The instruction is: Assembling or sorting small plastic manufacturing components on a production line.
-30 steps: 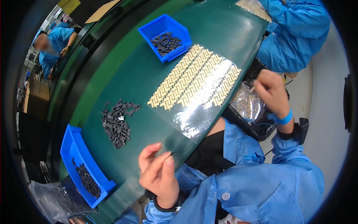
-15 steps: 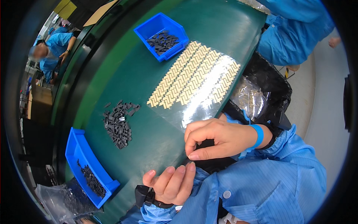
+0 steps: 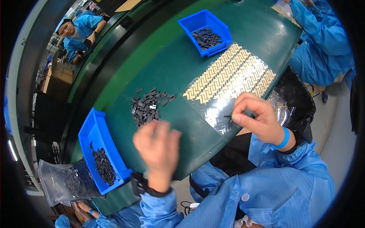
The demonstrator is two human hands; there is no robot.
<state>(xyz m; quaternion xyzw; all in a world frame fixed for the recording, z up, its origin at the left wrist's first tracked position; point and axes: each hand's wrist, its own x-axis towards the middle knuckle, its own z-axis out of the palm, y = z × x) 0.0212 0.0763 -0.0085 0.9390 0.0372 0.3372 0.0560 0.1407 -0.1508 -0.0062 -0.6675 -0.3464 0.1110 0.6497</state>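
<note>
The two have just parted, splitting the work: the right hand (image 3: 257, 116) pinches a black piece (image 3: 228, 116) over the clear sheet (image 3: 217, 123); the blurred left hand (image 3: 157, 148), its grip unreadable, hovers by the dark pile (image 3: 143, 108).

This looks like a factory workshop. A long green counter (image 3: 186, 155) slants across the frame, carrying one blue parts bin (image 3: 218, 49) at top centre and a longer blue bin (image 3: 90, 131) at lower left. Small identical black pieces (image 3: 144, 108) lie heaped left of centre; cream pieces (image 3: 230, 74) form regular rows right of centre. Blue-coated people sit or stand at upper left (image 3: 87, 26), upper right (image 3: 317, 60) and lower left, matching the wearer's blue coat (image 3: 273, 182).
</note>
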